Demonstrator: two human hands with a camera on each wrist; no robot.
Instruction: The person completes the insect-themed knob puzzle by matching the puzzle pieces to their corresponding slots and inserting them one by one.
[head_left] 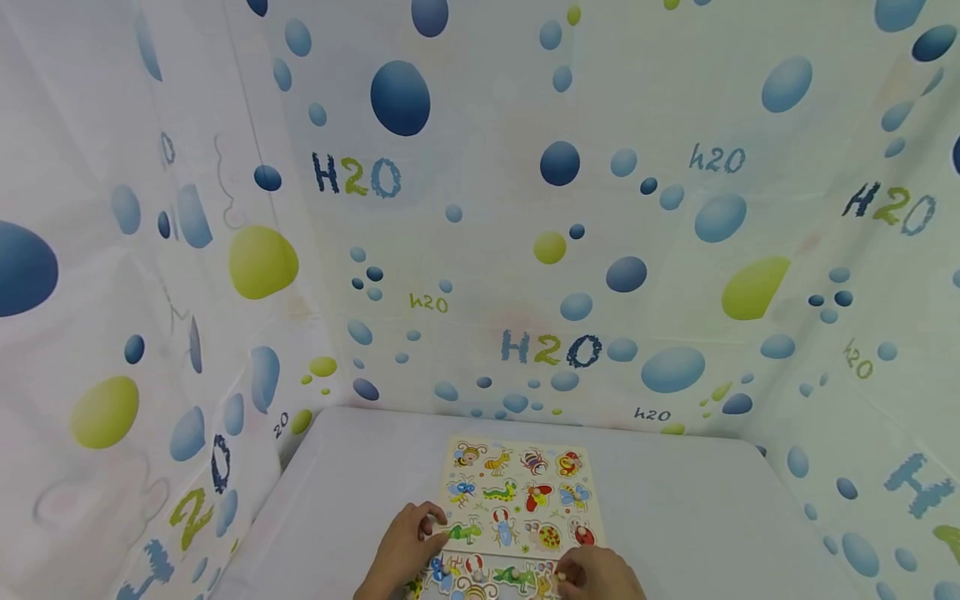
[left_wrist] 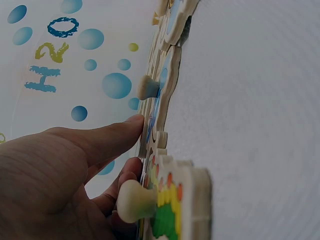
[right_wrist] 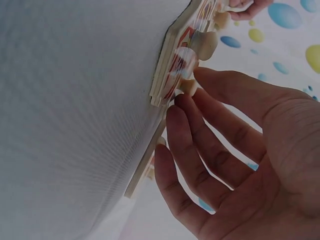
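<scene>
A wooden insect puzzle board [head_left: 522,497] lies on the table, printed with rows of bugs. Below its near edge is a cluster of loose knobbed pieces, among them a green one [head_left: 514,575]. At the board's left side, my left hand [head_left: 408,546] has its thumb tip against the edge by a green grasshopper [head_left: 463,532], fingers loosely bent. A yellow-green knobbed piece [left_wrist: 172,205] sits close to that hand in the left wrist view. My right hand [head_left: 603,575], at the near right, pinches a small wooden knob [right_wrist: 187,86] between thumb and forefinger; the piece's picture is mostly hidden.
The table [head_left: 675,492] has a pale covering. A white sheet [head_left: 480,250] with blue and green dots and H2O lettering hangs behind it and at both sides. More knobbed pieces [right_wrist: 205,45] lie close beside the right fingers.
</scene>
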